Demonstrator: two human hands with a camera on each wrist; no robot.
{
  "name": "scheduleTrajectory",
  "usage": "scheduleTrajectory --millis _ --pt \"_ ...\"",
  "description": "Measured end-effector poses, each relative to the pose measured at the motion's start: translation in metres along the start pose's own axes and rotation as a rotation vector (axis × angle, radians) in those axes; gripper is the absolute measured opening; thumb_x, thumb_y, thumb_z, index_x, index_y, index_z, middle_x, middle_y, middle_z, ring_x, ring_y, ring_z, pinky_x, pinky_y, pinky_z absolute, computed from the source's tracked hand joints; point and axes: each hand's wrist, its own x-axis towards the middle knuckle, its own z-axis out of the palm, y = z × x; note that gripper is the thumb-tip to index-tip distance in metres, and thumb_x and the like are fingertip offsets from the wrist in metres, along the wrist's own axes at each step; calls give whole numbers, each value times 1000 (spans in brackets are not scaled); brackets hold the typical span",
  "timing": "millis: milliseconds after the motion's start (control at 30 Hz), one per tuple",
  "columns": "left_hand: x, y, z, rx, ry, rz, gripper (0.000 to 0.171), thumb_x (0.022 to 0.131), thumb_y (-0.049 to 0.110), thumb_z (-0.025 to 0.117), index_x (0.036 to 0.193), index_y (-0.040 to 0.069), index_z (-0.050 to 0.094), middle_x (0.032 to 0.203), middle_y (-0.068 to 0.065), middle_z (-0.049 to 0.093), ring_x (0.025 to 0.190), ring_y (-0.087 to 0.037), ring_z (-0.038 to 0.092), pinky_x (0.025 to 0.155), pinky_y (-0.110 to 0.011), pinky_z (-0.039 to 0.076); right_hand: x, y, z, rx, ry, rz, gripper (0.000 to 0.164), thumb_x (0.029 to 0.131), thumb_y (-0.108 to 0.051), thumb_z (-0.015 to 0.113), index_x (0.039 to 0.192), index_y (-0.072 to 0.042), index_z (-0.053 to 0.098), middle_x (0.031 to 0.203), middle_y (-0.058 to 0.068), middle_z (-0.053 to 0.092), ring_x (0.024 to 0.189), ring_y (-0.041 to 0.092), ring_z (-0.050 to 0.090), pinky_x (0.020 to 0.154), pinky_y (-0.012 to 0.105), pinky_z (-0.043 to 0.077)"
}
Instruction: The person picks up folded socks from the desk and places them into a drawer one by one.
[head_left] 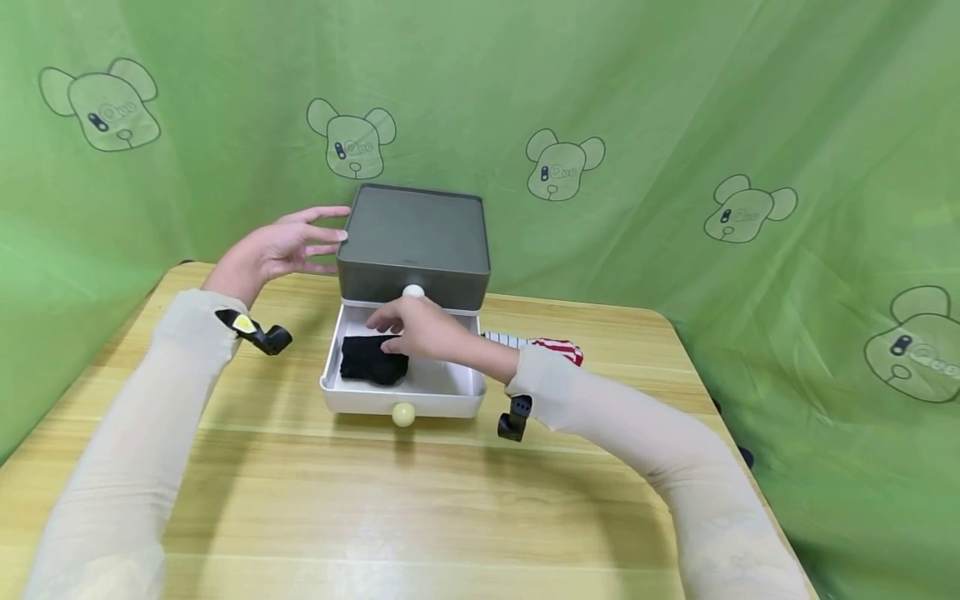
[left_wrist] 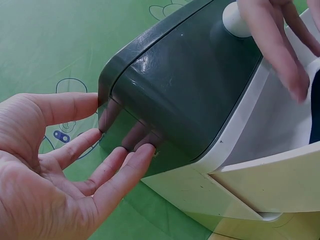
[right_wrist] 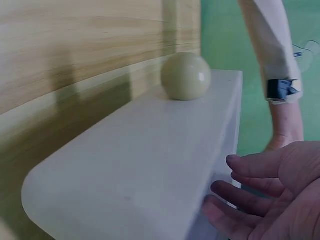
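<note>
A small two-tier drawer box has a dark grey upper part (head_left: 420, 229) and a white lower drawer (head_left: 442, 406) pulled out toward me. Inside that drawer, on its left side, lies a folded black cloth (head_left: 363, 360). My left hand (head_left: 288, 242) has its fingertips against the left side of the grey part, fingers spread. Over the drawer hovers my right hand (head_left: 427, 329), its fingers loosely bent above the black cloth's right edge. Between the right fingers in the right wrist view nothing shows; the cloth is hidden there.
The lower drawer carries a cream round knob (right_wrist: 186, 76), and the upper one a white knob (left_wrist: 236, 21). Right of the box lie a red-and-white striped cloth (head_left: 562, 347) and a black-and-white striped one (head_left: 506, 339), partly covered by my right arm. A green curtain (head_left: 637, 83) hangs behind the wooden table (head_left: 337, 517).
</note>
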Motion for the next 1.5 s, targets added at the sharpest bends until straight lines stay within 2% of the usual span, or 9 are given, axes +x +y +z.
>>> scheduleTrajectory --millis 133,267,467,633,800,967,1200,1400,1500 --pt "0 0 0 2 1 2 72 103 8 57 163 24 21 139 0 49 157 -35 22 127 -58 27 -9 -1 -11 86 1 -5 34 92 -3 73 125 -2 70 122 12 74 110 21 71 93 22 59" --pt "0 -1 0 -1 2 -5 73 103 8 57 163 25 21 138 0 50 156 -34 23 127 -57 28 -22 1 -25 149 25 -42 30 91 -2 73 121 1 72 114 16 75 102 21 72 88 21 61" --pt "0 -1 0 5 2 -2 72 103 8 57 163 24 21 159 -7 35 157 -34 22 127 -58 28 -46 14 -53 196 99 -53 25 91 -1 74 116 3 73 109 17 77 98 22 74 89 26 62" --pt "1 0 -1 7 -2 -8 72 103 8 55 163 25 20 165 -10 27 157 -34 22 127 -57 28 -70 35 -73 226 134 32 27 91 -3 75 118 2 72 112 16 77 100 24 74 88 31 64" --pt "1 0 -1 13 -14 -7 72 104 8 54 164 25 18 171 -13 12 158 -34 17 127 -57 26 -94 69 -83 244 150 112 27 91 -3 73 118 2 71 113 20 75 101 28 73 88 31 64" --pt "0 0 -2 22 -31 -4 72 105 7 53 164 25 16 173 -12 2 159 -34 11 128 -58 24 -116 109 -86 213 143 211 24 91 -1 72 115 4 71 107 20 76 96 25 73 85 29 64" --pt "-1 0 -2 18 -15 -9 72 104 8 54 164 26 17 172 -12 7 159 -33 15 127 -58 25 -141 155 -83 143 104 290 18 91 -1 72 107 7 71 96 20 75 87 24 70 72 21 58" --pt "-1 0 -1 25 -30 -6 73 105 9 54 164 26 16 173 -11 2 159 -34 10 128 -58 23 -155 187 -68 115 89 328 17 88 -2 76 102 8 71 89 16 75 78 14 68 69 21 58" --pt "0 -1 -1 23 -27 -4 72 105 8 53 164 26 17 173 -11 3 159 -34 11 128 -57 24 -158 198 -58 88 80 346 16 86 -3 79 97 6 72 86 14 75 78 14 68 69 23 57"
